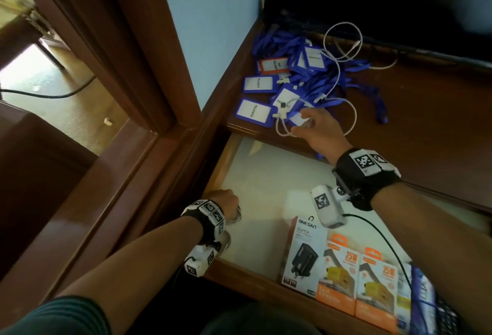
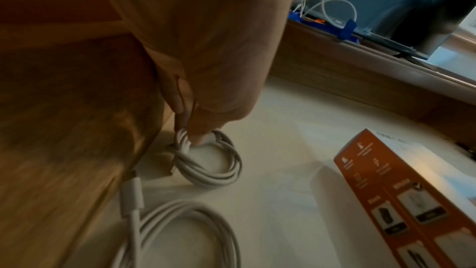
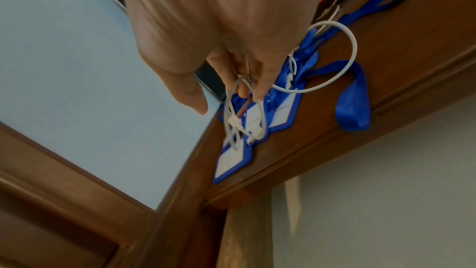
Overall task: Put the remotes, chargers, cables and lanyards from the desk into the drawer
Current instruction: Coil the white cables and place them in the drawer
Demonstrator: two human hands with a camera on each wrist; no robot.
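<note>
White cable point(image 1: 343, 73) looping lengthwise across lanyards point(image 1: 298, 76), right hand point(image 1: 314, 127) pinching near end

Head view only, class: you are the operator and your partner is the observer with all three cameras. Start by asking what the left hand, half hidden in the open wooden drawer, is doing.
Operator: What is the left hand doing in the drawer?
Observer: The left hand pinches a small coiled white cable against the pale drawer floor.
Operator: Is anything else down there beside it?
Observer: A second, larger white cable coil lies nearer the wrist, along the wooden drawer wall.
Operator: And does the right hand really have the loose white cable on the desk?
Observer: Yes. The right hand pinches its loops in the fingertips, above the blue badge holders.
</note>
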